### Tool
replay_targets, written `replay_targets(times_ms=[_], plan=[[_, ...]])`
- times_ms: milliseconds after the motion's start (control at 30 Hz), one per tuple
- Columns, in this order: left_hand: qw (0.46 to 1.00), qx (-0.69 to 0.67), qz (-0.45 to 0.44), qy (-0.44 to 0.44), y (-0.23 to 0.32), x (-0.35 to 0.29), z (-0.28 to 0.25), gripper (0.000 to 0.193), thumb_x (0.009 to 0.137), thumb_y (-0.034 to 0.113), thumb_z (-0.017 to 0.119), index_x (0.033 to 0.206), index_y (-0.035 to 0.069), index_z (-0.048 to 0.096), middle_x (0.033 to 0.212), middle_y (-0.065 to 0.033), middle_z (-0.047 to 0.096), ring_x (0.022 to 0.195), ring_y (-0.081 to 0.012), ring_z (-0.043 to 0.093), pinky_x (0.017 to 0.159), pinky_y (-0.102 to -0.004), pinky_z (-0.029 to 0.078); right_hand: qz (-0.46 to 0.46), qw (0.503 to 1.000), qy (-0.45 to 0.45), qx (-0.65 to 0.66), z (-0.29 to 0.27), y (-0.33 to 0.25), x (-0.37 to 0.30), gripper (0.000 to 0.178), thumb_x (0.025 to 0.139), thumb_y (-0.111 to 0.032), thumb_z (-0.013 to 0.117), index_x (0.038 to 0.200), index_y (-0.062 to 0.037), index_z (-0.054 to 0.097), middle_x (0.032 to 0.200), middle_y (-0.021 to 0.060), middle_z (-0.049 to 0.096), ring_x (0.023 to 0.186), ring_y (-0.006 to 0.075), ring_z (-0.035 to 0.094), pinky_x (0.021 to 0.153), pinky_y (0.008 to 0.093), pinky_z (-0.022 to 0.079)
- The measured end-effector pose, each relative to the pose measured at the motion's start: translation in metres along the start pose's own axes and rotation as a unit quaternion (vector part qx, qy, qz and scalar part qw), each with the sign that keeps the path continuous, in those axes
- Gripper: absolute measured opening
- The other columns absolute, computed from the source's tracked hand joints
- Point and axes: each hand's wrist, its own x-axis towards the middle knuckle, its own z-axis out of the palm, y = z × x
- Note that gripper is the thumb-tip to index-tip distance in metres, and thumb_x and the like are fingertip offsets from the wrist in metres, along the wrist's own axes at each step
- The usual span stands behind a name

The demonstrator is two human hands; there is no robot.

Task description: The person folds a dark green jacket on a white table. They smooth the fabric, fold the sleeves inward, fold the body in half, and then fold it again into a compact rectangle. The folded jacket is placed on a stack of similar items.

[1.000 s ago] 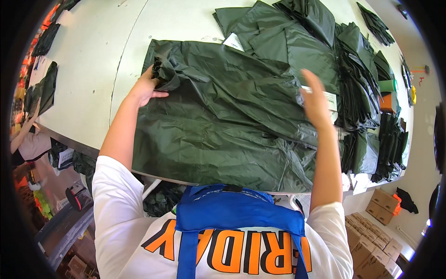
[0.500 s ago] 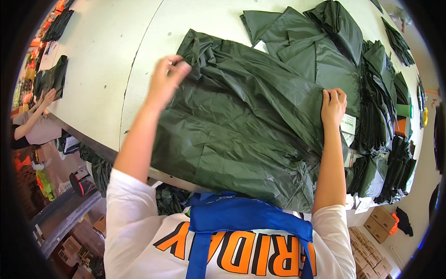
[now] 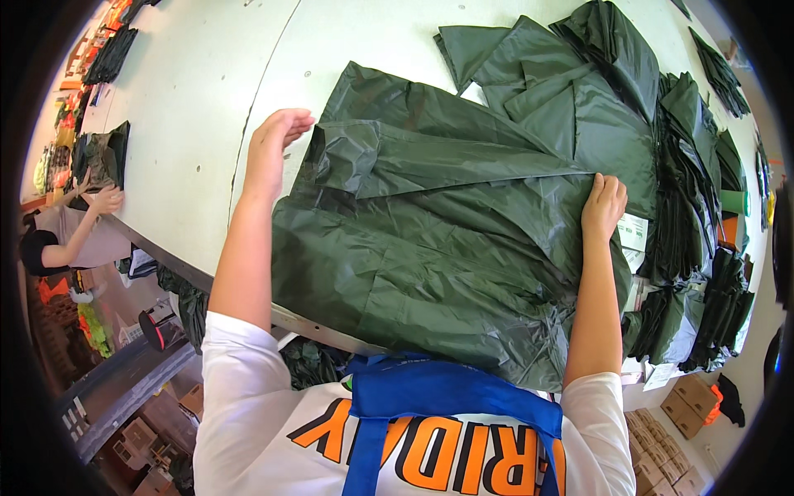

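A dark green, thin, shiny rain garment [image 3: 447, 256] lies spread and creased on the pale table, its near side hanging over the front edge. A long sleeve-like strip [image 3: 438, 163] lies across its upper part, running from the left side toward my right hand. My left hand [image 3: 277, 149] is open just beyond the garment's upper left edge, fingers stretched together and pointing inward, holding nothing. At the garment's right edge, my right hand [image 3: 605, 205] is closed on the fabric, fingers bent over it.
More green garments [image 3: 571, 91] lie heaped beyond, with folded stacks [image 3: 682, 198] along the right. A white printed card [image 3: 632, 233] shows beside my right hand. Across the table [image 3: 198, 107] at the far left, another person's hands [image 3: 103, 200] handle dark fabric. Cardboard boxes [image 3: 691, 405] stand at lower right.
The bunched upper fabric now lies as a flatter, straighter strip across the garment. My left hand has come away from the cloth to the left and straightened. My right hand stays at the right edge.
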Motion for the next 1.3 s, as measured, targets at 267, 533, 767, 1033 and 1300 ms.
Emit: replay_targets(times_ms=[267,533,767,1033,1300], plan=[[0.978,0.186,0.024,-0.094,0.098,-0.001,0.063,0.041,0.076,-0.011,0.058,0.113,0.007,0.059,0.095,-0.0012,0.052,0.081,-0.0098,0.053,0.075,-0.0231,0.046,0.000,1.000,-0.004,0.007,-0.001,0.001,0.001,0.019,0.093,-0.022,0.056,0.089,-0.0039,0.055,0.093,0.0165,0.057,0.085,0.0378,0.052,0.076,0.0469,0.043],[0.955,0.285,0.045,-0.069,-0.028,0.142,0.047,0.024,0.073,-0.010,0.059,0.090,0.006,0.064,0.083,-0.0050,0.064,0.081,-0.0165,0.061,0.075,-0.0281,0.050,0.007,1.000,-0.018,0.021,0.001,-0.007,0.003,0.019,0.091,-0.018,0.059,0.096,-0.0017,0.053,0.095,0.0169,0.057,0.089,0.0383,0.053,0.079,0.0455,0.043],[0.873,0.430,0.198,-0.121,-0.009,0.153,0.071,0.028,0.074,-0.006,0.063,0.099,0.006,0.064,0.089,-0.0103,0.063,0.083,-0.0235,0.060,0.080,-0.0335,0.050,0.058,0.988,-0.112,0.092,-0.010,0.017,0.005,0.029,0.090,-0.021,0.062,0.111,-0.0014,0.057,0.108,0.0179,0.060,0.101,0.0361,0.055,0.089,0.0417,0.044],[0.813,0.450,0.344,-0.133,0.075,0.073,0.009,0.021,0.067,-0.003,0.062,0.081,0.006,0.049,0.079,-0.0092,0.051,0.080,-0.0275,0.052,0.071,-0.0359,0.043,0.062,0.911,-0.333,0.235,-0.179,-0.019,0.023,0.016,0.075,0.000,0.063,0.088,0.0022,0.055,0.084,0.0093,0.056,0.081,0.0162,0.054,0.072,0.0282,0.043],[0.778,0.500,0.373,-0.074,-0.001,-0.178,-0.097,0.025,0.055,-0.009,0.055,0.074,0.006,0.050,0.074,-0.0104,0.046,0.073,-0.0315,0.048,0.062,-0.0403,0.040,-0.243,0.893,-0.330,0.188,-0.259,-0.076,-0.165,0.023,0.053,-0.002,0.063,0.073,-0.0089,0.054,0.077,0.0074,0.053,0.077,0.0282,0.053,0.069,0.0403,0.040]])
